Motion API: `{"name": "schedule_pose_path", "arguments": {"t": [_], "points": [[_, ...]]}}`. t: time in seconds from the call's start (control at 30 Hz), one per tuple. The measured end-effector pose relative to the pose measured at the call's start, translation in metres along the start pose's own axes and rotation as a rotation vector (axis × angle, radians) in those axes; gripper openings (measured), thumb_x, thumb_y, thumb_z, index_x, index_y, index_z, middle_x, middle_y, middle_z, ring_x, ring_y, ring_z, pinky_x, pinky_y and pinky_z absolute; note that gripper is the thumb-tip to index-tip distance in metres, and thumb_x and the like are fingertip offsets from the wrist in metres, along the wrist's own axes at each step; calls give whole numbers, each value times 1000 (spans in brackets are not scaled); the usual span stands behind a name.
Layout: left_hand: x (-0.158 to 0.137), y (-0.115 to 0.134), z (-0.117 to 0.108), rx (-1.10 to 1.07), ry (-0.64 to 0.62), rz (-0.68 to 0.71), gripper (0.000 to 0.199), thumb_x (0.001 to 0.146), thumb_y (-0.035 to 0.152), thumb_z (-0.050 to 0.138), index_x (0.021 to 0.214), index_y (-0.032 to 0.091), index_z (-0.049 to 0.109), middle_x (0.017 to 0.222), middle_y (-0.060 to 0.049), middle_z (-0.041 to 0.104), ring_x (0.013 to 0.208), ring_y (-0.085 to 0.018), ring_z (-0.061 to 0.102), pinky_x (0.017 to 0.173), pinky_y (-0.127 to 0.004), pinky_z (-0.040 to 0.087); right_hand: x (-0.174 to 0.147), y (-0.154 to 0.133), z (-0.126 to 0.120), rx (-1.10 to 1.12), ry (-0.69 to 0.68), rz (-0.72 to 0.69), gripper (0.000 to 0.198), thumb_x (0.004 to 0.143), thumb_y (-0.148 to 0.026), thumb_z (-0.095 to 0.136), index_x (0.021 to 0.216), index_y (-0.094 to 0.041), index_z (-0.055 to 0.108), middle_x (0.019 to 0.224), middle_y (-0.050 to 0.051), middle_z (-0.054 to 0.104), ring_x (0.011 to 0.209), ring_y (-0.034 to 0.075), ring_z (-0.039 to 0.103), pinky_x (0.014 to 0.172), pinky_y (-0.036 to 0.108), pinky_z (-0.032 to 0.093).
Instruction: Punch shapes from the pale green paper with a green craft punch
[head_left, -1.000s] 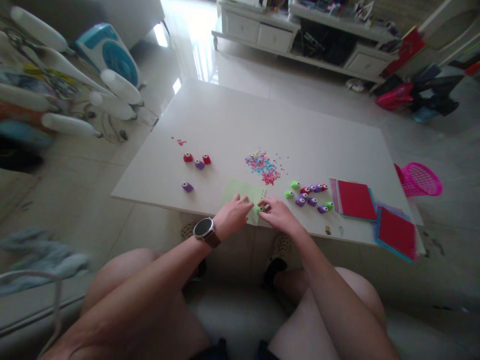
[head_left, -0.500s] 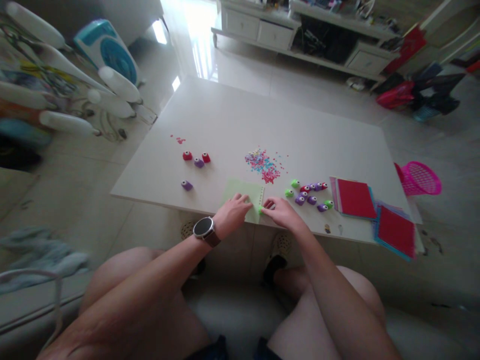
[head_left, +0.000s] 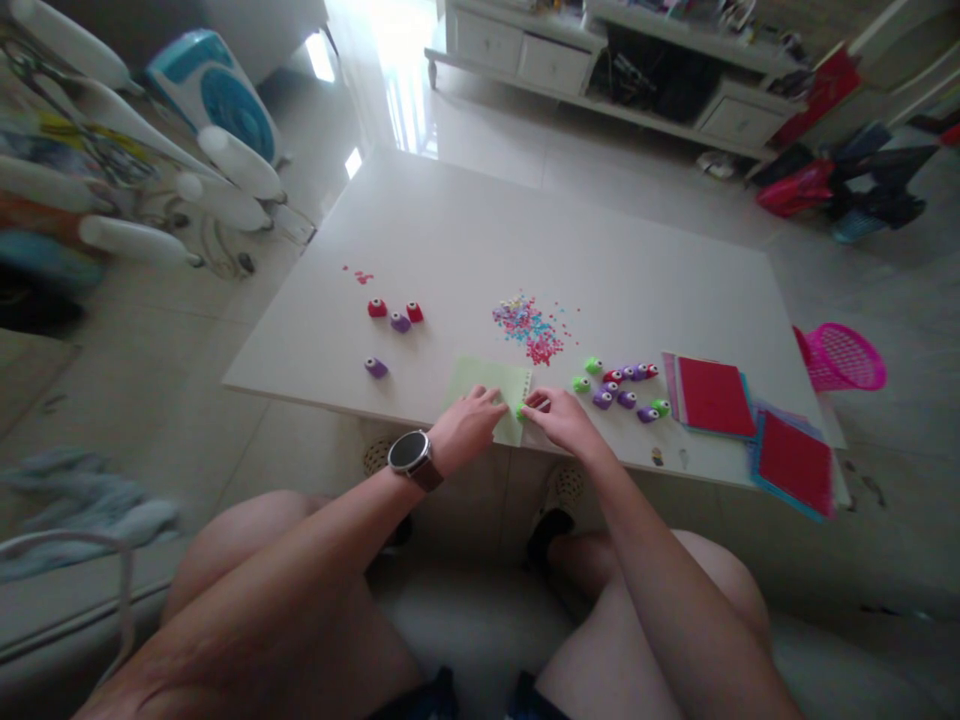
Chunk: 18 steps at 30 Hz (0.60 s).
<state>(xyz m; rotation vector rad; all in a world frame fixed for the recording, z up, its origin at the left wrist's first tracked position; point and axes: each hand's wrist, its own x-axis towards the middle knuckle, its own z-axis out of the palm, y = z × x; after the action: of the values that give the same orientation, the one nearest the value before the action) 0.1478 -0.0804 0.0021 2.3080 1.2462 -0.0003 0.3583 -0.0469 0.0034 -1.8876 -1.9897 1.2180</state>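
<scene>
Left hand (head_left: 466,428) presses green paper (head_left: 491,385); right hand (head_left: 564,420) grips green punch (head_left: 520,411).

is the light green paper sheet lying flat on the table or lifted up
Flat: the green sheet lies on the white table, left hand pressing its near edge, right hand at its right edge.

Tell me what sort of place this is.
Most likely a living room at home, used for paper crafts. A low white table stands on a glossy tiled floor, a white drawer cabinet runs along the far wall, and a blue fan sits on the floor. Small punches and paper confetti lie on the table.
</scene>
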Motion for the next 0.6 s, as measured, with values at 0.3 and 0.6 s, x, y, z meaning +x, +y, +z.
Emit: {"name": "schedule_pose_path", "arguments": {"t": [0.3, 0.6], "points": [[-3, 1, -6, 8, -1, 56, 81, 89, 9, 60, 165, 31, 40, 139, -13, 61, 130, -31, 53, 109, -44, 49, 12, 2, 2, 80, -32, 84, 6, 87, -9, 79, 91, -12, 75, 87, 7, 76, 76, 15, 66, 68, 23, 48], [6, -1, -5, 2, -22, 37, 65, 91, 21, 64, 156, 28, 58, 133, -15, 64, 130, -33, 54, 115, -46, 44, 25, -3, 3, 75, -67, 160, 15, 78, -3, 77, 89, -12, 78, 77, 3, 76, 68, 13, 64, 60, 21, 42]]}}
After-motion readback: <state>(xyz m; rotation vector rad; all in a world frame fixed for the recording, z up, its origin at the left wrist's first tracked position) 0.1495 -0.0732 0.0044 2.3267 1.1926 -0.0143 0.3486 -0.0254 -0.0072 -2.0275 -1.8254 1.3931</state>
